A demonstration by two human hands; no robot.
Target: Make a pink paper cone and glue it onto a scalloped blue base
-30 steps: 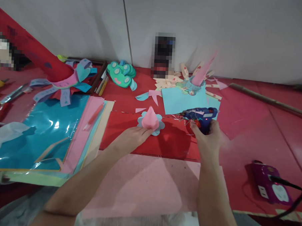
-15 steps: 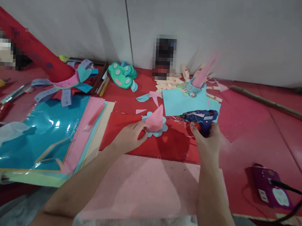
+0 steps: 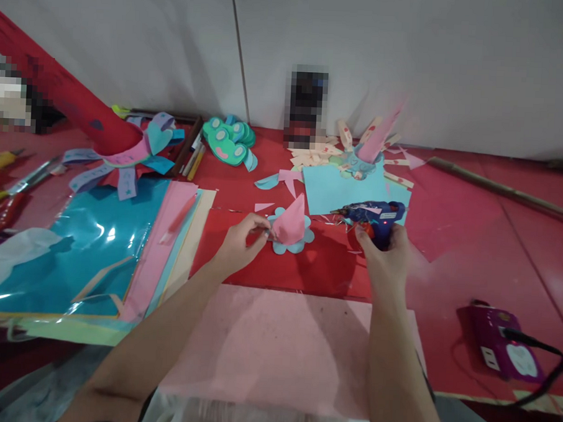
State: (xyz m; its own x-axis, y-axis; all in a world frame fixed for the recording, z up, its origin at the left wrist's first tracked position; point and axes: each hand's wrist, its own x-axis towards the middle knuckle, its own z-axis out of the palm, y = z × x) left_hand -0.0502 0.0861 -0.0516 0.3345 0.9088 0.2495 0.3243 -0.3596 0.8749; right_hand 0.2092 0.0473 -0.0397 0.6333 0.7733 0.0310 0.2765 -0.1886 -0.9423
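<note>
A pink paper cone [image 3: 290,222] stands on a light-blue scalloped paper flower [image 3: 280,247] on the red sheet in front of me. At its left edge my left hand [image 3: 245,240] has thumb and forefinger pinched together; what lies between the fingertips is too small to make out. My right hand [image 3: 389,250] is wrapped round a blue hot glue gun [image 3: 384,215] with a glowing red light. The gun's nozzle points left, over the edge of a light-blue paper sheet [image 3: 324,191], with thin glue strands and pink scraps clinging round it.
A purple power socket [image 3: 504,339] with a black cable sits at right. Plastic-wrapped coloured paper [image 3: 103,240] lies left, beneath a red cone hat [image 3: 81,103]. Green paper frogs [image 3: 226,140] and another pink cone [image 3: 380,137] stand near the wall. A stick [image 3: 497,186] lies far right.
My left hand's fingertips have shifted slightly left and up at the flower's edge. The glue gun stays in my right hand, nearly in the same place.
</note>
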